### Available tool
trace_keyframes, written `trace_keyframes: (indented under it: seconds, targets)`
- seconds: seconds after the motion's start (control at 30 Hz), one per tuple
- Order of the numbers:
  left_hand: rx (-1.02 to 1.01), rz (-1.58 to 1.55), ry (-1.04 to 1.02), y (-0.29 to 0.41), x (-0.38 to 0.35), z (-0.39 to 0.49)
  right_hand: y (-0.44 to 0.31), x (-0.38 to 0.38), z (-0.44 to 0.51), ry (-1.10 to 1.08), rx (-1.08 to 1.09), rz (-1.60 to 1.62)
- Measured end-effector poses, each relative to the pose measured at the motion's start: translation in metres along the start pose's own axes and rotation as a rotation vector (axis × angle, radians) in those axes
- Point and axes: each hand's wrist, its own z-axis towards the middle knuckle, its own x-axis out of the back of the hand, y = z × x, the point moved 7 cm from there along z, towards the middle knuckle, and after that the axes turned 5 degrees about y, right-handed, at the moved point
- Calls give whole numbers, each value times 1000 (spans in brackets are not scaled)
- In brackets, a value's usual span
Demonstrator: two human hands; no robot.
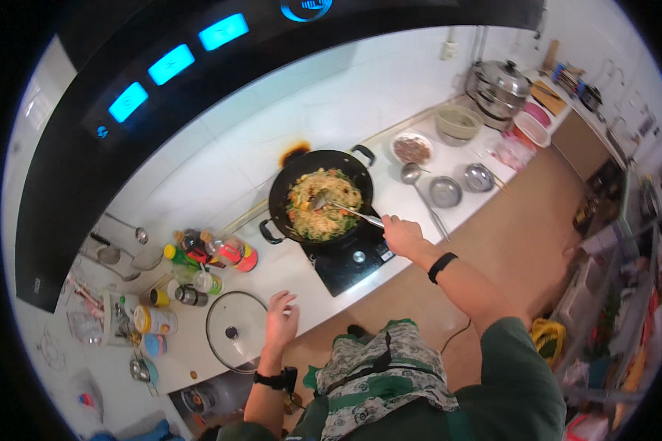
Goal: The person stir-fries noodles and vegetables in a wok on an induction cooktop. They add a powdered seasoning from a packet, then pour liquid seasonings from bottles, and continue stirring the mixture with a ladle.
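My right hand [402, 236] grips the handle of a metal spatula [358, 214]. The spatula's head rests in a heap of noodles with vegetables [328, 223] inside a black two-handled wok [278, 193]. Under the wok is a black induction cooktop [336, 270] with a round knob. My left hand [282, 320] holds nothing; its fingers are loosely bent and apart above the counter edge. Just left of it lies a round glass lid [240, 314] with a dark knob.
Sauce bottles [234, 253] stand left of the wok. Right of it are a bowl of meat [412, 149], a ladle [419, 190], metal bowls [445, 192] and a steamer pot [501, 88]. A range hood [116, 71] hangs overhead. Loaded shelves [596, 308] stand at the right.
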Motion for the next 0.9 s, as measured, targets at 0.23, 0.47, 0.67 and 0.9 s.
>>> trace_keyframes:
  seconds: [0.23, 0.47, 0.67, 0.9]
  targets:
    - [-145, 35, -40, 41, -26, 45, -47, 124, 44, 424, 396, -252]
    - [66, 6, 249, 38, -34, 38, -57, 175, 89, 318, 726, -345]
    - [137, 147, 462, 26, -37, 30, -37, 201, 124, -55, 533, -399]
    - [92, 439, 602, -26, -19, 96, -65, 185, 150, -248, 334, -463]
